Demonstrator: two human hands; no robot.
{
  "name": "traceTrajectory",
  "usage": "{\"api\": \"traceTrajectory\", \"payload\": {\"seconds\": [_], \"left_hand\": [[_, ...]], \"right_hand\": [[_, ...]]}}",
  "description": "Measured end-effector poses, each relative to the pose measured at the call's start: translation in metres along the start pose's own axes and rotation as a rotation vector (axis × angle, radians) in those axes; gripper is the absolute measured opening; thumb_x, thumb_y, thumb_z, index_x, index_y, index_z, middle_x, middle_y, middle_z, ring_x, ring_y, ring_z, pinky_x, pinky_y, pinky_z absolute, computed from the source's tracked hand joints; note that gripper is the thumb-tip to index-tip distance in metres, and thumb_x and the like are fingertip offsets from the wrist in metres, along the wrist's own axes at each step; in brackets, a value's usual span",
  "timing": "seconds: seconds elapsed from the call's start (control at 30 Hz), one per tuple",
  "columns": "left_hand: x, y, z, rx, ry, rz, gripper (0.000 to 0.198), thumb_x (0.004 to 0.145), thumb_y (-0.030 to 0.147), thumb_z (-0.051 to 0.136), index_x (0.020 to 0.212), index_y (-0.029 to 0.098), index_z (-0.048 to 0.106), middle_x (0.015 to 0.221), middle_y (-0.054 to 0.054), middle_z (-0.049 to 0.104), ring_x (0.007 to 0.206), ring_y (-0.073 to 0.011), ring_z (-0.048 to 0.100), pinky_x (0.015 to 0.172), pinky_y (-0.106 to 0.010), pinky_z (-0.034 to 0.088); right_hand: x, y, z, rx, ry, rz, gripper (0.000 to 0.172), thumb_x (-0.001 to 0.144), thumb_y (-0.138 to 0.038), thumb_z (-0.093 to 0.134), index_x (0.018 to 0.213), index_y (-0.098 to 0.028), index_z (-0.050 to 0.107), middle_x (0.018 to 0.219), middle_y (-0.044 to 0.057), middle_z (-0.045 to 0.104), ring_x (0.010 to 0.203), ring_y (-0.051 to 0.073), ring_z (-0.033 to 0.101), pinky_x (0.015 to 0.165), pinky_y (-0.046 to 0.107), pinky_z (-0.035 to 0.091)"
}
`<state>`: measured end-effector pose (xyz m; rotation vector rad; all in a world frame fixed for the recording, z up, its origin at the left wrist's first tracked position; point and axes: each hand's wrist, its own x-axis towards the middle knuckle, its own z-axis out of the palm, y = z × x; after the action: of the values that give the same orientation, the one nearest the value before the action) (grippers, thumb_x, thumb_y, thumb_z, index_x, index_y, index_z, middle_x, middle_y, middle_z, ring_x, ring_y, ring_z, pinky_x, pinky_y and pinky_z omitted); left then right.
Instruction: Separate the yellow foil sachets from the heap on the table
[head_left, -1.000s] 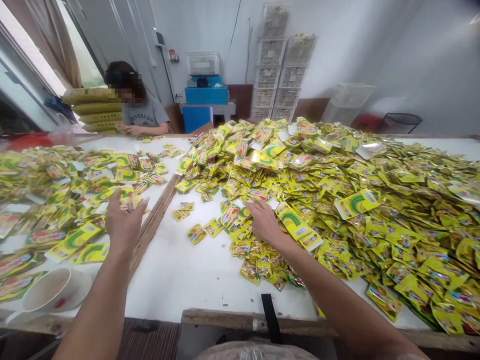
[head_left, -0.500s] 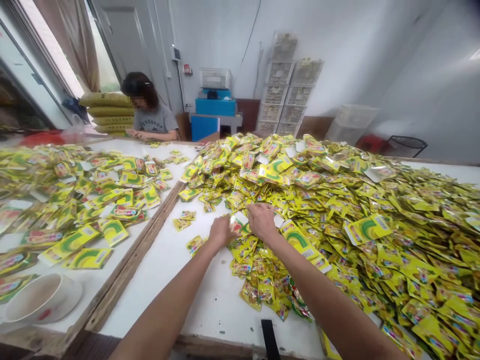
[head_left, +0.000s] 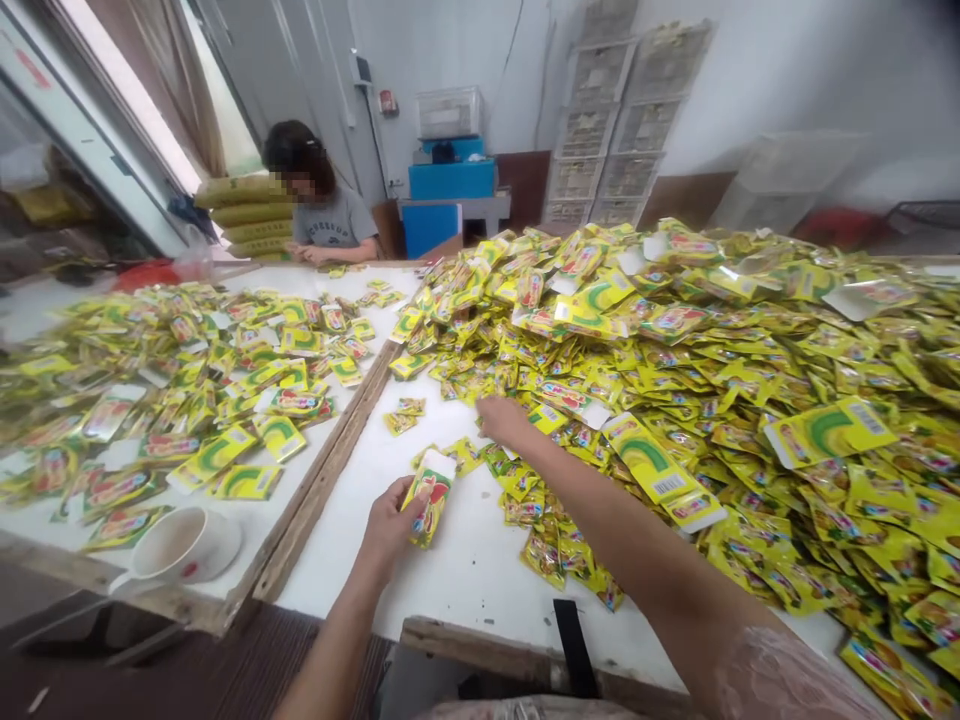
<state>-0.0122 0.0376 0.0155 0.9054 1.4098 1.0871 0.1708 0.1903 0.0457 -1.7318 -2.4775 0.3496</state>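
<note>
My left hand point(head_left: 391, 520) is closed around a small yellow carton point(head_left: 431, 495) with red and green print and a white flap at its top. It holds the carton tilted above the white tabletop point(head_left: 420, 590). My right hand point(head_left: 504, 420) reaches to the near edge of a big heap of yellow sachets point(head_left: 720, 400). Its fingers are curled downward among the sachets and mostly hidden, so what they grip does not show. A flat yellow carton point(head_left: 660, 470) lies on the heap beside my right forearm. Two or three loose sachets point(head_left: 405, 415) lie left of that hand.
A wooden strip point(head_left: 330, 470) divides the tabletop. Left of it lie many yellow cartons point(head_left: 217, 455) and a white cup point(head_left: 184, 545) near the edge. Another person point(head_left: 330, 215) sits at the far side. Stacked plastic crates point(head_left: 622, 130) stand by the wall. A black strap point(head_left: 575, 645) hangs over the near edge.
My left hand has drawn away from the heap toward me and left, bringing the carton with it. My right hand stays at the heap's edge. The camera view has shifted.
</note>
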Motion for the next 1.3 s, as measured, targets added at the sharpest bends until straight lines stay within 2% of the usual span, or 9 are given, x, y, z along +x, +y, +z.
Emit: {"api": "traceTrajectory", "payload": {"seconds": [0.13,0.27,0.37,0.53,0.73,0.87,1.0,1.2,1.3], "left_hand": [[-0.007,-0.005,0.000,-0.082,-0.025,-0.021,0.054,0.060,0.044,0.074,0.103,0.015,0.061,0.092,-0.006,0.071,0.075,-0.0190,0.064,0.066,-0.026,0.047],[-0.014,-0.006,0.003,-0.080,-0.046,-0.039,0.061,0.058,0.043,0.076,0.109,0.015,0.060,0.095,-0.007,0.070,0.078,-0.0206,0.065,0.067,-0.028,0.048],[-0.022,-0.004,0.004,-0.122,-0.112,-0.030,0.060,0.058,0.041,0.077,0.109,0.015,0.062,0.098,-0.008,0.070,0.080,-0.0214,0.065,0.072,-0.029,0.049],[-0.039,-0.003,0.001,-0.164,-0.183,-0.025,0.049,0.060,0.037,0.077,0.102,0.015,0.066,0.093,-0.007,0.071,0.079,-0.0199,0.065,0.071,-0.027,0.048],[-0.049,-0.008,-0.003,-0.290,-0.176,-0.145,0.045,0.056,0.030,0.080,0.096,0.014,0.065,0.084,-0.005,0.073,0.065,-0.0154,0.065,0.063,-0.024,0.049],[-0.045,-0.009,-0.008,-0.351,-0.084,-0.193,0.048,0.051,0.027,0.082,0.093,0.012,0.064,0.075,-0.005,0.073,0.058,-0.0140,0.064,0.058,-0.022,0.049],[-0.040,-0.007,-0.013,-0.384,0.006,-0.196,0.053,0.046,0.024,0.084,0.093,0.012,0.063,0.076,-0.005,0.073,0.057,-0.0142,0.065,0.057,-0.022,0.049],[-0.037,-0.005,-0.015,-0.399,0.024,-0.164,0.060,0.048,0.025,0.083,0.102,0.013,0.061,0.077,-0.005,0.073,0.061,-0.0150,0.065,0.060,-0.023,0.049],[-0.037,-0.006,-0.012,-0.386,-0.014,-0.159,0.060,0.053,0.027,0.082,0.107,0.013,0.060,0.085,-0.006,0.073,0.064,-0.0151,0.066,0.062,-0.024,0.049]], "right_hand": [[-0.036,-0.001,0.001,0.241,0.119,0.030,0.027,0.081,-0.031,0.055,0.105,-0.018,0.057,0.088,0.004,0.063,0.078,0.018,0.058,0.064,0.027,0.041],[-0.074,-0.012,0.015,1.089,0.102,0.111,0.038,0.062,-0.048,0.070,0.081,-0.018,0.057,0.064,-0.003,0.053,0.058,0.013,0.052,0.053,0.026,0.041],[-0.096,-0.022,0.027,1.355,0.042,0.155,0.043,0.051,-0.048,0.077,0.069,-0.018,0.052,0.059,-0.005,0.048,0.054,0.011,0.048,0.053,0.024,0.040],[-0.119,-0.034,0.039,1.135,0.092,0.079,0.039,0.054,-0.043,0.076,0.055,-0.018,0.046,0.052,-0.007,0.036,0.051,0.008,0.036,0.048,0.021,0.032],[-0.126,-0.045,0.040,1.044,-0.117,0.050,0.032,0.068,-0.050,0.062,0.067,-0.018,0.059,0.056,-0.003,0.051,0.054,0.012,0.048,0.054,0.025,0.041],[-0.099,-0.041,0.031,0.506,0.110,0.020,0.031,0.084,-0.037,0.045,0.101,-0.017,0.062,0.088,0.007,0.066,0.084,0.021,0.057,0.075,0.034,0.041],[-0.072,-0.037,0.033,0.049,0.037,-0.261,0.039,0.074,-0.012,0.049,0.111,-0.018,0.058,0.116,0.010,0.062,0.109,0.025,0.048,0.090,0.039,0.032],[-0.075,-0.029,0.040,0.048,0.060,-0.254,0.025,0.077,-0.007,0.043,0.088,-0.015,0.064,0.088,0.012,0.067,0.092,0.023,0.055,0.085,0.035,0.036],[-0.086,-0.025,0.036,0.423,0.172,-0.073,0.017,0.083,-0.024,0.047,0.090,-0.018,0.061,0.079,0.007,0.065,0.079,0.021,0.057,0.071,0.032,0.042]]}}
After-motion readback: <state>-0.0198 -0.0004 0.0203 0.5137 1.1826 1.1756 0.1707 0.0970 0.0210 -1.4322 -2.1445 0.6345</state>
